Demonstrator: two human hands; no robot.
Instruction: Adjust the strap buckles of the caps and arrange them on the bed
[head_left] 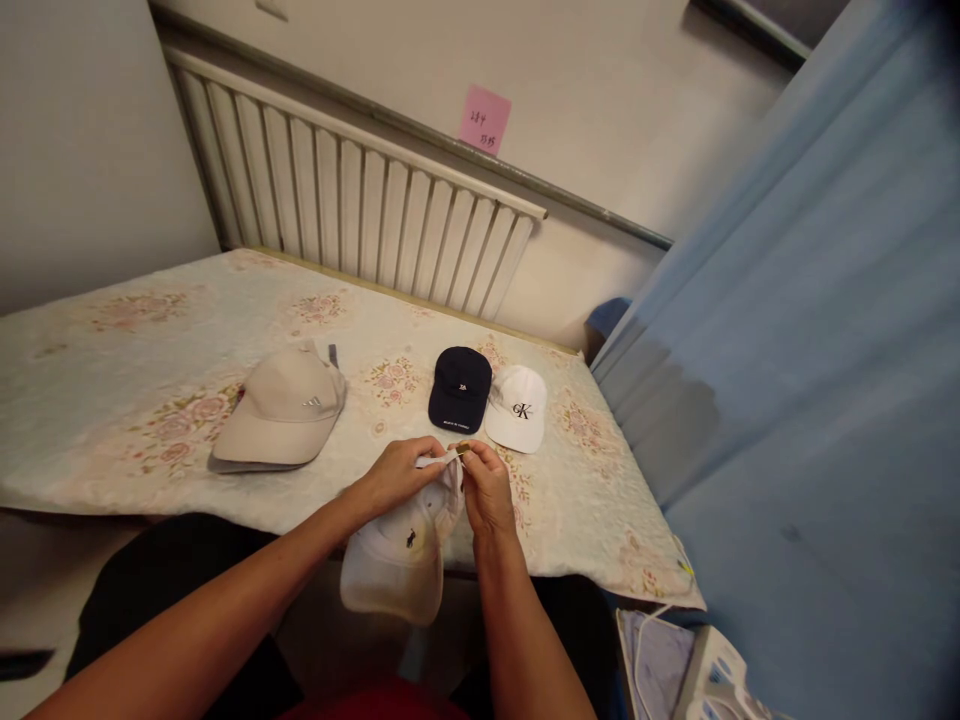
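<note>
A white baseball cap (394,560) with a small dark horse-rider logo hangs between my hands over the near edge of the bed, brim down. My left hand (405,468) pinches the white back strap of this cap. Opposite it, my right hand (486,485) grips the strap's other side at a small brass-coloured buckle (463,450). Just beyond my hands lie a navy cap (461,385) and a white cap with a CK logo (520,408), side by side and touching. A beige cap (289,405), brim toward me, rests farther left.
The floral bed cover (405,320) spreads under the caps. Behind it a radiator (360,190) runs along the wall, with a pink note (484,120) above. A blue curtain (787,350) hangs at right. A white power strip (724,670) and cable sit low right.
</note>
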